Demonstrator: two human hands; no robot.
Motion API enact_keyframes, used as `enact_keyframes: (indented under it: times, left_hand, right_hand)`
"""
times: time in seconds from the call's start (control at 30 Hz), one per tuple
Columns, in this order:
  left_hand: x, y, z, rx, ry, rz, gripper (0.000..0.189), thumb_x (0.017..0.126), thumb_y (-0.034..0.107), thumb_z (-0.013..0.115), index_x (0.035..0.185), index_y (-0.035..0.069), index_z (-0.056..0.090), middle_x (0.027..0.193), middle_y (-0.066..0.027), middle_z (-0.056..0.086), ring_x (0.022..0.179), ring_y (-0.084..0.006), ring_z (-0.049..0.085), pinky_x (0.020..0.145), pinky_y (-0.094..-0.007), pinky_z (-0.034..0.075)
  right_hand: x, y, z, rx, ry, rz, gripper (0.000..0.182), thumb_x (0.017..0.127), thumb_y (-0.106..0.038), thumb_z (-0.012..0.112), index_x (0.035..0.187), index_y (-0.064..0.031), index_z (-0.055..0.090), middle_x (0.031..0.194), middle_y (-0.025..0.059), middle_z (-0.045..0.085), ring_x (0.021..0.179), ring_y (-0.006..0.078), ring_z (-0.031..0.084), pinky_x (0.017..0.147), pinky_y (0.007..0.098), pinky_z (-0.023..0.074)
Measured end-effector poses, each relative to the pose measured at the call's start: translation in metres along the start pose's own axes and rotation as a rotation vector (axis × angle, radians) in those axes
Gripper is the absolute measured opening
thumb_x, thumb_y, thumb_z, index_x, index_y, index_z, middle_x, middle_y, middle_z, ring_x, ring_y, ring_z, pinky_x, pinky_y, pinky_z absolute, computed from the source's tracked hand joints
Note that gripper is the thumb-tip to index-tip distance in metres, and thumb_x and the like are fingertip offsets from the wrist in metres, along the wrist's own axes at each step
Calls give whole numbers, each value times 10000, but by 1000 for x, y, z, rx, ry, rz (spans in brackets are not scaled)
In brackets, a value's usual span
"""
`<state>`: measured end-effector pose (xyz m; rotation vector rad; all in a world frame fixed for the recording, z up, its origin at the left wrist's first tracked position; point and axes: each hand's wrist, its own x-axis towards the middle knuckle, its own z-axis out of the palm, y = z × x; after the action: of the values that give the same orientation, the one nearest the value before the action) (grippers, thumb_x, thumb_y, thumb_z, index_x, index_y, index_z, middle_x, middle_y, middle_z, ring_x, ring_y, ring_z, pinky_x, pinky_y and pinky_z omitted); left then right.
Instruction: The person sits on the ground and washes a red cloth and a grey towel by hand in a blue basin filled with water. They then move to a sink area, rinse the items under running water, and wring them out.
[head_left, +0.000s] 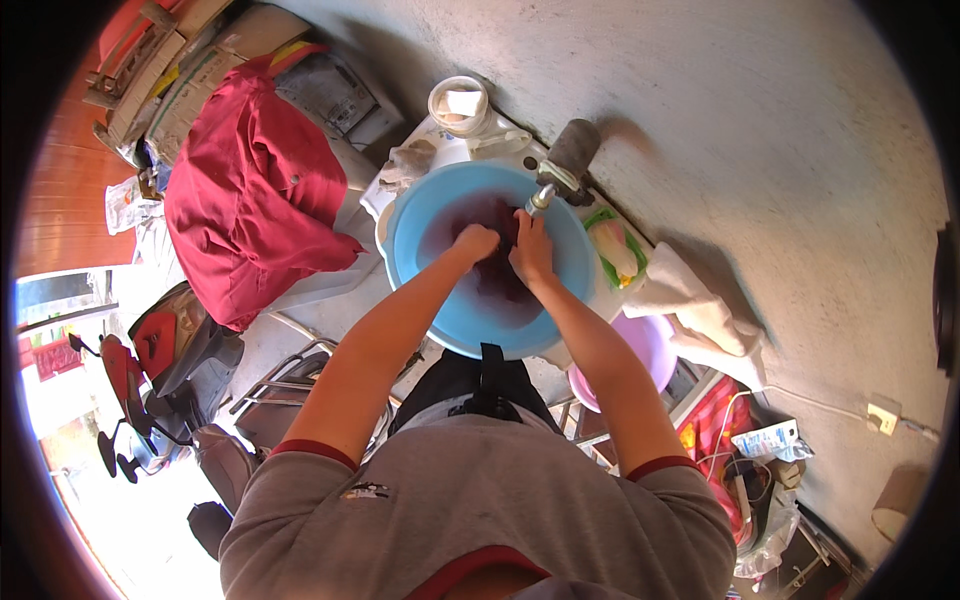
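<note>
A light-blue plastic basin (412, 247) stands on a white sink, holding murky reddish water with a dark red cloth (501, 262) in it. My left hand (477, 242) is closed like a fist on the cloth at the water's surface. To its right, my right hand (531, 251) touches the cloth's edge with its fingers bent; whether it grips the cloth cannot be told. The metal tap (541, 199) reaches over the basin's rim just above my right hand. Part of the cloth is hidden under the water.
A crimson garment (255, 195) drapes over things at the left. Behind the basin stands a clear round tub (459, 106), near a greyish rag (407, 163). To the right are a green-edged packet (615, 247), a whitish towel (694, 311) and a pink basin (656, 349). A motorcycle (161, 375) is at lower left.
</note>
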<state>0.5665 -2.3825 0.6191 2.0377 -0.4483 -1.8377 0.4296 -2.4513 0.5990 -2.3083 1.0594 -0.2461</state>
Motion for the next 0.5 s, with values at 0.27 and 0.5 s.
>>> enact_keyframes:
  times: [0.27, 0.5]
  left_hand:
    - [-102, -11, 30, -1348, -864, 47, 801, 793, 660, 532, 1358, 112, 388, 1385, -180, 399, 1285, -411, 346, 997, -621, 296]
    - [-80, -2, 56, -1457, -655, 472, 322, 871, 381, 578, 1014, 93, 582, 1033, -124, 607, 1017, -320, 569, 912, -525, 445]
  right_hand:
    - [-44, -89, -97, 251, 105, -302, 407, 684, 39, 565, 1062, -88, 485, 1004, 146, 535, 896, 354, 529, 783, 473, 423]
    - [-77, -101, -118, 498, 102, -380, 287, 742, -51, 630, 1010, -78, 532, 1025, 143, 550, 946, 301, 543, 802, 420, 438]
